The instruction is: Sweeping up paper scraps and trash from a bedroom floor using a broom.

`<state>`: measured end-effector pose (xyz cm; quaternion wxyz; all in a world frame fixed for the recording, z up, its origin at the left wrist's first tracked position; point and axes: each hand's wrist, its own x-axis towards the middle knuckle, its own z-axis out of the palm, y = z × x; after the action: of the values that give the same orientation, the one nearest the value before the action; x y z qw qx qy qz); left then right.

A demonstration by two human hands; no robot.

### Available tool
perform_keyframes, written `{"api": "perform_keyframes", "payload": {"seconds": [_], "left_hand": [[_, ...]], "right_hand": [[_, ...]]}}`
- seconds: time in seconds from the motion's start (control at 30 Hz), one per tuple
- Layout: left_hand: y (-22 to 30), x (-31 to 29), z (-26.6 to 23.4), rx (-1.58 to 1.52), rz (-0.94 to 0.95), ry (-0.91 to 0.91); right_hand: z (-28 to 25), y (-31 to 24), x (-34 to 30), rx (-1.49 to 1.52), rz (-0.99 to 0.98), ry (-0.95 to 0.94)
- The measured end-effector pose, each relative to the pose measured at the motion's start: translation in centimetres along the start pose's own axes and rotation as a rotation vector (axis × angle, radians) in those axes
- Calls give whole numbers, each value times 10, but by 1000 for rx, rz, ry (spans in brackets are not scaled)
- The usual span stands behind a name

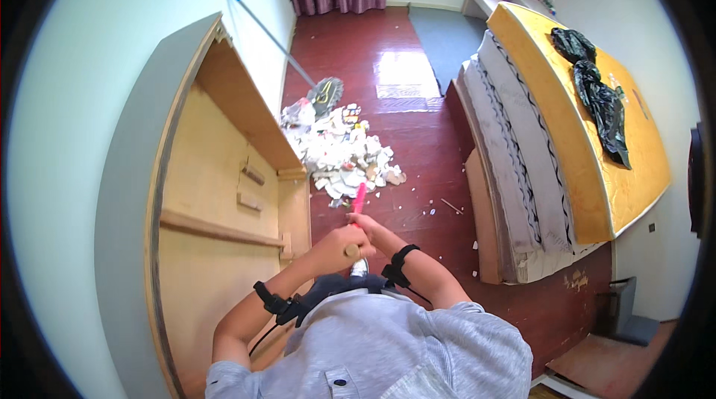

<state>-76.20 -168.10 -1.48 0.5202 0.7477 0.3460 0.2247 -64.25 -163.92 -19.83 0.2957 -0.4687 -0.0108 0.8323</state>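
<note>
My left hand [334, 247] is closed around the top of a wooden handle [351, 251], whose round end points up toward me. Lower down, my right hand [364, 227] is wrapped round the same handle. A bright pink lower part [360, 195] of it reaches past my hands toward the floor; its bottom end cannot be made out. Just beyond lies a heap of white scraps and litter [344, 147] on the dark red floor. Part of my shoe [359, 268] shows below my hands.
At left an upturned wooden bed frame [175, 221] leans by the wall. A blue-tipped pole [272, 39] rests there, its lower end at a dark shaggy head [326, 95]. Stacked mattresses [514, 138], the yellow top one [567, 130] bearing black plastic bags [603, 112], stand at right.
</note>
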Motion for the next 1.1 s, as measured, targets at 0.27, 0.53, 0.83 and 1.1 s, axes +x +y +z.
{"api": "perform_keyframes", "payload": {"seconds": [0.27,0.53,0.83,1.1], "left_hand": [[25,85,-36,173,751,-626],[40,149,2,-71,877,-1049],[107,241,80,-391,861,-1166],[254,309,25,-315,702,-798]], "right_hand": [[-14,-64,-37,-286,-242,94],[-44,-36,-137,-367,-925,523],[-287,36,-143,187,-636,848],[-412,25,-188,620,-500,803]]}}
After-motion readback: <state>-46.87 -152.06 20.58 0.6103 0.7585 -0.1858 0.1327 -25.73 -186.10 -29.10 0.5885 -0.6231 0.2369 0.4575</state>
